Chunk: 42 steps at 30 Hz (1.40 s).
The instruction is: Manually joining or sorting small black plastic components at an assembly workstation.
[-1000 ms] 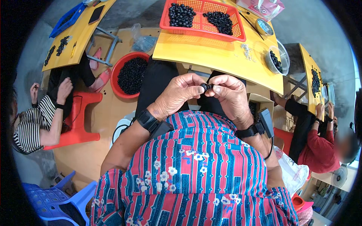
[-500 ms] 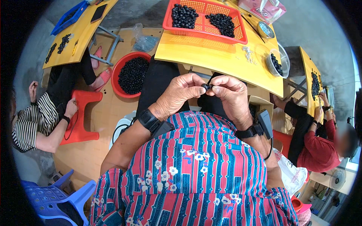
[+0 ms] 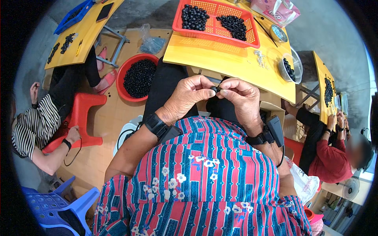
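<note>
My left hand [image 3: 188,93] pinches a small black round part [image 3: 214,89] between thumb and forefinger, above my lap. Against it, the thumb and forefinger of my right hand [image 3: 241,99] are closed on a second small black piece [image 3: 219,89], mostly hidden by the fingertips. The two pieces meet or nearly meet; how they fit together is too small to tell. Beyond my hands, on the yellow table [image 3: 204,61], stands a red-orange basket [image 3: 212,38] with two heaps of black parts.
A red basin [image 3: 120,84] full of black pieces sits on the floor to the left. A clear tub [image 3: 284,70], a metal bowl [image 3: 278,33] and small clear bits [image 3: 260,59] lie on the table's right. Co-workers sit on both sides, one near a red stool [image 3: 88,122].
My hands stay almost in place, the fingers shifting slightly around the black pieces. The left co-worker's arm has lowered; the right co-worker's hands have moved.
</note>
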Tool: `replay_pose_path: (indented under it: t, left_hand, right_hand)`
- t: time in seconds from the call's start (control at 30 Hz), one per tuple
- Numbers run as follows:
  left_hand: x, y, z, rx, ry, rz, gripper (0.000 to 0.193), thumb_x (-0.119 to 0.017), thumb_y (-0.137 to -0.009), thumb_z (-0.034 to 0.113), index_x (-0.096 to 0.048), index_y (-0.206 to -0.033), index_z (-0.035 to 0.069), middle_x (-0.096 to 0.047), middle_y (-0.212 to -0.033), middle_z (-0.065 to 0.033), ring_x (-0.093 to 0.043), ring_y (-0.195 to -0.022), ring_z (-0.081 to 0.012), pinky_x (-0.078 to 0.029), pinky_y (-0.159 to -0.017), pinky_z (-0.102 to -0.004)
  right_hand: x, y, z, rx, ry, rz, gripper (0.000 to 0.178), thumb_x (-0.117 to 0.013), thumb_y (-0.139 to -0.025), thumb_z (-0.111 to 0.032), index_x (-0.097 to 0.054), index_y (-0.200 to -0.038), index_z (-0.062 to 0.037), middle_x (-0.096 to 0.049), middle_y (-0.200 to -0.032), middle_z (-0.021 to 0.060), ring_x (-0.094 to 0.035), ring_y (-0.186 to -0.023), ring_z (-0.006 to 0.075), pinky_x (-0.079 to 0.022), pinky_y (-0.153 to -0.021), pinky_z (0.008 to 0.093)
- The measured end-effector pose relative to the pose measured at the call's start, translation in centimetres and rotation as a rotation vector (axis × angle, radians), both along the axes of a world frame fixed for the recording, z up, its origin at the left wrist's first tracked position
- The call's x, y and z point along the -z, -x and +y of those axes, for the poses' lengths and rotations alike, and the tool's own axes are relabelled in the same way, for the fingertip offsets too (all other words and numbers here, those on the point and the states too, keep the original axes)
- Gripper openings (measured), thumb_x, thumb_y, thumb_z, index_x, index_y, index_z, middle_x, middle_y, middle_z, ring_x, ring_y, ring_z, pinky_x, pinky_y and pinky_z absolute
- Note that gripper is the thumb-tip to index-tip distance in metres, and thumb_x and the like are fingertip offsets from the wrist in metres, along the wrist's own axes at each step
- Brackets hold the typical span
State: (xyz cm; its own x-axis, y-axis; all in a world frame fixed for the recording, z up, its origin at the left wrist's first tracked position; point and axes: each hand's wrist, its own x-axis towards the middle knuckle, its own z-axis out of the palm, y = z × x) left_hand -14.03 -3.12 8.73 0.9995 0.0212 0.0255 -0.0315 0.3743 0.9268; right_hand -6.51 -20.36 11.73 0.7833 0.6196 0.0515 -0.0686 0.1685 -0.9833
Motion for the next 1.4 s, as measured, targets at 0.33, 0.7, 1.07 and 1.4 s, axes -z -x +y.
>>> replay_pose_path:
  t: [0.33,0.7,1.07,1.4]
  left_hand:
    - [0.4,-0.1,0.1,0.005,-0.018,-0.015,0.012,-0.067,-0.084,0.011,-0.060,-0.092,0.005,-0.060,-0.086,0.0014,-0.055,-0.082,-0.0071,-0.045,-0.076,-0.0224]
    - [0.4,-0.2,-0.1,0.023,0.004,-0.011,0.013,-0.067,-0.084,0.011,-0.060,-0.092,0.004,-0.061,-0.087,0.0009,-0.056,-0.084,-0.0069,-0.046,-0.078,-0.0223]
    - [0.8,0.0,-0.5,-0.006,0.060,0.033,0.012,-0.064,-0.087,0.011,-0.059,-0.095,0.005,-0.059,-0.085,0.0014,-0.053,-0.079,-0.0058,-0.045,-0.071,-0.0200]
    - [1.0,0.0,-0.4,0.002,0.072,0.054,0.015,-0.064,-0.087,0.014,-0.059,-0.098,0.004,-0.061,-0.086,-0.0004,-0.054,-0.078,-0.0063,-0.045,-0.071,-0.0192]
  right_hand:
    - [0.0,0.2,0.3,-0.017,-0.043,0.024,0.014,-0.064,-0.080,0.007,-0.066,-0.093,0.0017,-0.066,-0.086,0.0063,-0.063,-0.075,0.0121,-0.052,-0.071,0.0240]
    - [0.0,0.4,0.2,0.025,0.023,-0.049,0.014,-0.062,-0.081,0.007,-0.066,-0.094,0.0011,-0.066,-0.085,0.0060,-0.063,-0.076,0.0116,-0.052,-0.072,0.0238]
    - [0.1,0.9,0.7,0.148,0.227,-0.581,0.012,-0.062,-0.079,0.006,-0.068,-0.088,-0.0004,-0.063,-0.086,0.0088,-0.062,-0.078,0.0131,-0.051,-0.069,0.0243]
    - [0.1,0.8,0.4,0.048,0.029,-0.018,0.012,-0.061,-0.082,0.006,-0.067,-0.093,0.0036,-0.063,-0.089,0.0079,-0.064,-0.079,0.0155,-0.052,-0.073,0.0247]
